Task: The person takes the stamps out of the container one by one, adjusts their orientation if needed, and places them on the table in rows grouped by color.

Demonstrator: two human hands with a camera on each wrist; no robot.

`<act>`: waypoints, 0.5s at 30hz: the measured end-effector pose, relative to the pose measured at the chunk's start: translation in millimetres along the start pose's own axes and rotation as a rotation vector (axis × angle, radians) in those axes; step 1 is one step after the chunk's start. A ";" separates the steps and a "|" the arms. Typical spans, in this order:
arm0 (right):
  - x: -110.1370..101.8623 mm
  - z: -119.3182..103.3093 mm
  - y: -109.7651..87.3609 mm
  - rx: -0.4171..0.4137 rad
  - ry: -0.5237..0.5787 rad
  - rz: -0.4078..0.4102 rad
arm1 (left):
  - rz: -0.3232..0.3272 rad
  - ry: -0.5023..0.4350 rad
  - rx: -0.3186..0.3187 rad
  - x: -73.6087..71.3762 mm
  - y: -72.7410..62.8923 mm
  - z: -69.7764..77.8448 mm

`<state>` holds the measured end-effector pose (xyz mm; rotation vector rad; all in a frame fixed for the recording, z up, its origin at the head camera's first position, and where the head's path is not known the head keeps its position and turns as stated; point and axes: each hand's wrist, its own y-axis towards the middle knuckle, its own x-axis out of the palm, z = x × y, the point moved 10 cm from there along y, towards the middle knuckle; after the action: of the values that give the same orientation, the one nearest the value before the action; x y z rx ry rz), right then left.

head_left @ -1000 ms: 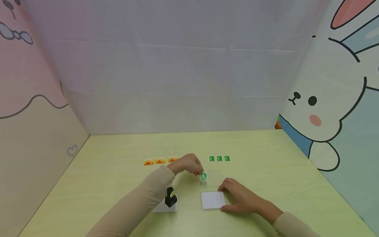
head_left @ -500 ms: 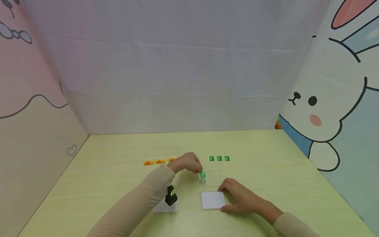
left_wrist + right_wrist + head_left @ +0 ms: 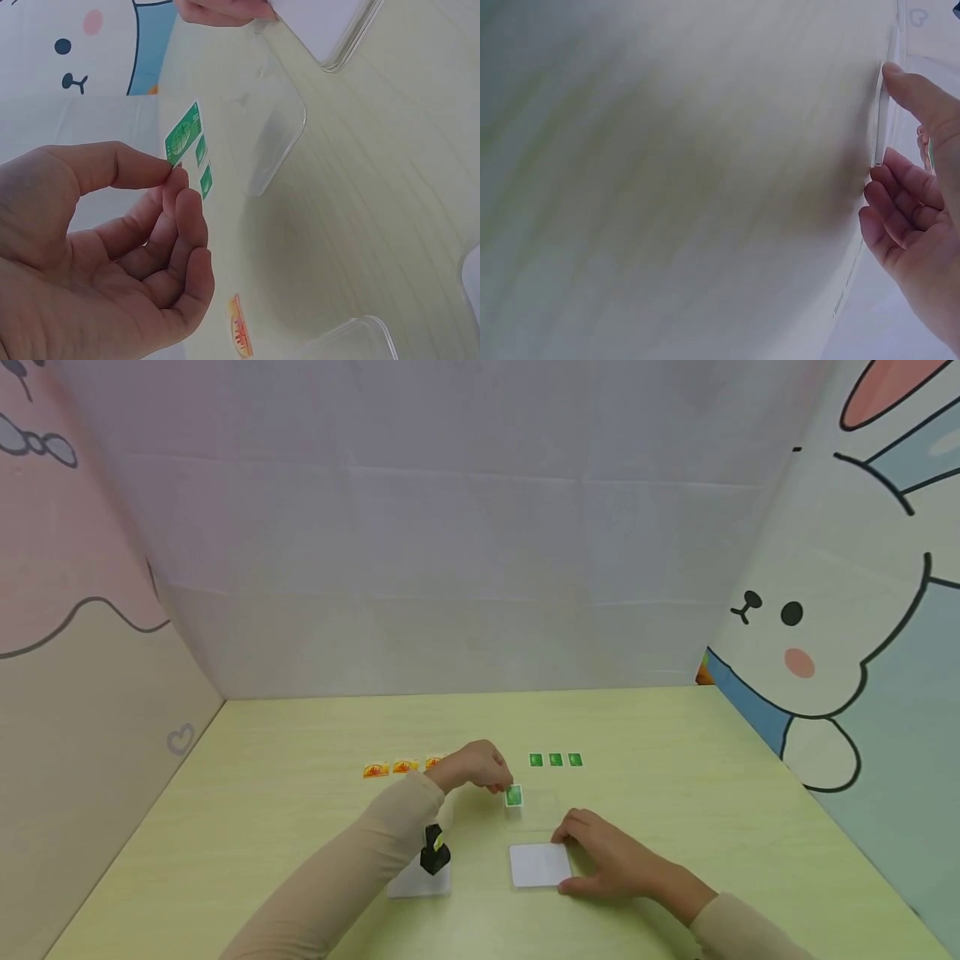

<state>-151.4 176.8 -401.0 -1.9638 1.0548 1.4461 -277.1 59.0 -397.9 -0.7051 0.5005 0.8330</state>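
Note:
Between thumb and index finger, my left hand (image 3: 476, 766) pinches a small green card (image 3: 513, 796) with a white border. In the left wrist view the green card (image 3: 184, 133) is held by its lower corner, its patterned face showing, and the other fingers curl below it. My right hand (image 3: 611, 857) holds the right side of a clear plastic box of white cards (image 3: 540, 865), thumb at the near corner and fingers at the far one. The right wrist view shows this box (image 3: 881, 112) edge-on between thumb and fingers. A clear lid (image 3: 274, 127) lies on the table beyond it.
Three green cards (image 3: 556, 760) lie in a row at the back. Orange cards (image 3: 377, 771) form another row to the left, partly behind my left wrist. A second white stack (image 3: 416, 881) sits under my left forearm, near a black wrist mount (image 3: 434, 852).
My left hand, with the green card, has shifted slightly away toward the back of the table. My right hand and the white-card box stay in place.

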 end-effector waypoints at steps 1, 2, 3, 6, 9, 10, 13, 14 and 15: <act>0.2 0.1 0.3 0.002 -0.002 -0.004 | 0.001 0.002 0.000 -0.1 0.4 -0.1; 0.4 0.1 0.5 0.004 -0.004 -0.009 | 0.001 0.001 0.000 -0.1 0.7 0.0; 0.6 0.0 0.7 0.004 -0.009 -0.012 | 0.000 -0.001 0.001 0.1 0.9 0.0; 0.3 -1.3 0.9 -0.002 -0.029 -0.012 | 0.002 -0.002 0.009 1.0 1.1 0.3; -1.5 -3.7 0.9 -0.020 -0.063 0.007 | 0.002 -0.002 0.011 1.3 0.2 0.5; -2.2 -4.2 0.9 -0.023 -0.075 0.014 | 0.003 0.000 0.010 1.1 -0.2 0.5; -3.3 -4.5 0.9 -0.023 -0.108 0.026 | 0.005 0.012 0.004 -0.2 -1.0 0.8; -3.7 -4.5 0.9 -0.022 -0.116 0.028 | 0.005 0.015 0.003 -0.8 -1.0 0.7; -3.9 -4.3 0.8 -0.018 -0.118 0.028 | 0.005 0.016 0.001 -1.2 -0.7 0.8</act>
<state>-150.2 174.2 -395.8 -1.8581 1.0243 1.5712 -277.1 58.7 -396.3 -0.7110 0.5171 0.8320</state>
